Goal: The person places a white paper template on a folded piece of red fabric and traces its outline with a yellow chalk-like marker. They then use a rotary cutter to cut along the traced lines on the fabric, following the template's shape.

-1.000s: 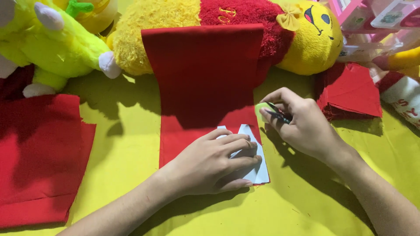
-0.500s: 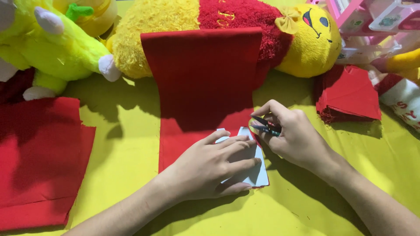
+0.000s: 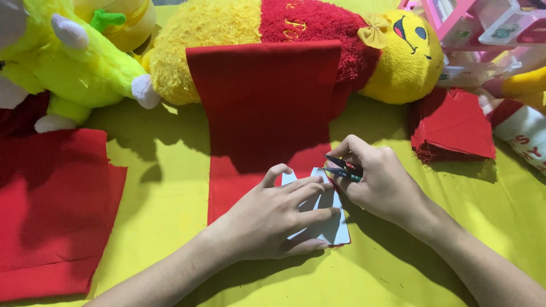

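Left hand [image 3: 273, 219] is flat down, fingers spread narrow and pressing a white paper card [image 3: 329, 222] onto the near right corner of the long red cloth strip [image 3: 264, 113]. The card lies on that strip, mostly hidden under the fingers, its near edge close to the strip's own near edge. Right hand [image 3: 378, 182] sits just right of it, fingers curled tight around a small pair of snips [image 3: 343, 168], dark blades pointing left and touching the card's far right edge, right beside the left fingertips. Whether the blades are parted or closed, I cannot tell.

The strip runs from the hands toward the far side, draped up against a big yellow plush bear [image 3: 296, 34] in a red top, lying across the far edge. Far left, a green and yellow plush toy [image 3: 62, 62]. Near left, a broad red cloth sheet [image 3: 51, 210] lies flat on the yellow table cover [image 3: 165, 187]. Right of the hands, well apart, a stack of red cloth squares [image 3: 455, 128]. Far right corner, a pink plastic organiser [image 3: 483, 28].
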